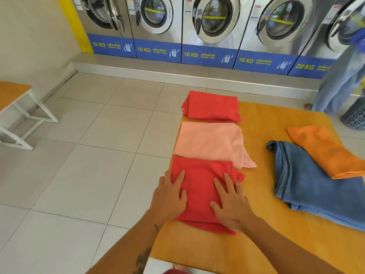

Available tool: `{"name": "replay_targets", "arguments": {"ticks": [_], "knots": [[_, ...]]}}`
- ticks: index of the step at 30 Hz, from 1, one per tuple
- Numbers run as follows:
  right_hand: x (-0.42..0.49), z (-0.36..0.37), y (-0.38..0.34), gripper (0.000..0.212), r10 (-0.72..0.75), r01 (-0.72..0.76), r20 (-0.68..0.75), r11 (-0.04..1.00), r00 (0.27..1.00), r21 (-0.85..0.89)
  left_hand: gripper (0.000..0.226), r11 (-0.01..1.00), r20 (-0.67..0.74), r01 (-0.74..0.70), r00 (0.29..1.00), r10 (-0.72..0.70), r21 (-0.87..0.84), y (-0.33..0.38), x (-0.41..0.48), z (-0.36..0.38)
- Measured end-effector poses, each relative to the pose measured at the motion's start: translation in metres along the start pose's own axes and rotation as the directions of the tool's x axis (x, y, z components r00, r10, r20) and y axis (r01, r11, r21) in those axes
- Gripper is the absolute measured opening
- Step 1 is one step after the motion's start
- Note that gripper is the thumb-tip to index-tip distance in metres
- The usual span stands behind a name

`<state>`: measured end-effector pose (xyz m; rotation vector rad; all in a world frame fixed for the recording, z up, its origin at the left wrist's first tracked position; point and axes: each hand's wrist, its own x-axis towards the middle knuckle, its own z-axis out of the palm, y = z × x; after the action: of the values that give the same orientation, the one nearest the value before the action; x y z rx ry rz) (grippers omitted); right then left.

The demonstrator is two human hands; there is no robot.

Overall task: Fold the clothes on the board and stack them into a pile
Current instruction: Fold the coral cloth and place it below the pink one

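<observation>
From the head view, my left hand (169, 196) and my right hand (230, 204) both lie flat, fingers spread, palms pressing the near red garment (199, 186); neither hand pinches or holds cloth. This folded piece sits at the near left of the wooden board (266, 119), its long axis running from me toward the far side. Straight beyond it, touching its far edge, lies the pink garment (209, 143), and beyond that a second red folded garment (212, 105). So the row runs directly away from my hands. I judge that stacking means lifting forward along that line, and both hands are equally near. To the right, well apart, lie the blue jeans (308, 178) with an orange cloth (324, 149) partly on top of them.
</observation>
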<state>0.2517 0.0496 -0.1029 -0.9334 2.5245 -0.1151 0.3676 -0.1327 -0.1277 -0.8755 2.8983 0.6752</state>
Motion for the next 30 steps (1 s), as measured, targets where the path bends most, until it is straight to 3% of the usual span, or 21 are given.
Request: {"name": "replay_targets", "arguments": {"ticks": [4,7,9,14,19,22,25,30], "knots": [[0.007,-0.012,0.012,0.075,-0.026,0.027,0.036,0.999,0.999,-0.034,0.067,1.0,-0.017,0.022,1.0,-0.022,0.011,0.003,0.003,-0.003],[0.008,-0.028,0.015,0.069,-0.024,0.02,0.031,0.994,0.999,0.106,0.06,1.0,-0.052,0.007,0.999,-0.007,-0.003,0.006,0.01,-0.015],[0.007,-0.039,0.021,0.065,-0.004,0.014,-0.045,0.979,0.999,0.205,0.05,0.997,-0.112,-0.023,0.994,0.015,-0.074,0.014,0.017,-0.025],[-0.002,-0.07,0.06,0.059,0.101,-0.033,-0.162,0.925,0.982,0.378,0.039,0.963,-0.179,-0.175,0.974,0.139,-0.203,0.065,0.044,-0.044],[-0.021,-0.108,0.125,0.057,0.295,-0.141,-0.216,0.836,0.931,0.531,0.04,0.886,-0.183,-0.363,0.929,0.322,-0.287,0.152,0.075,-0.043],[-0.03,-0.124,0.175,0.055,0.424,-0.207,-0.205,0.74,0.882,0.64,0.041,0.862,-0.11,-0.41,0.912,0.396,-0.297,0.204,0.088,-0.029],[-0.036,-0.135,0.223,0.052,0.558,-0.265,-0.14,0.581,0.818,0.77,0.044,0.847,-0.054,-0.461,0.884,0.464,-0.267,0.25,0.099,-0.007],[-0.027,-0.136,0.309,0.063,0.685,-0.238,-0.086,0.364,0.724,0.901,0.05,0.829,0.018,-0.515,0.847,0.531,-0.216,0.326,0.115,0.031]]}}
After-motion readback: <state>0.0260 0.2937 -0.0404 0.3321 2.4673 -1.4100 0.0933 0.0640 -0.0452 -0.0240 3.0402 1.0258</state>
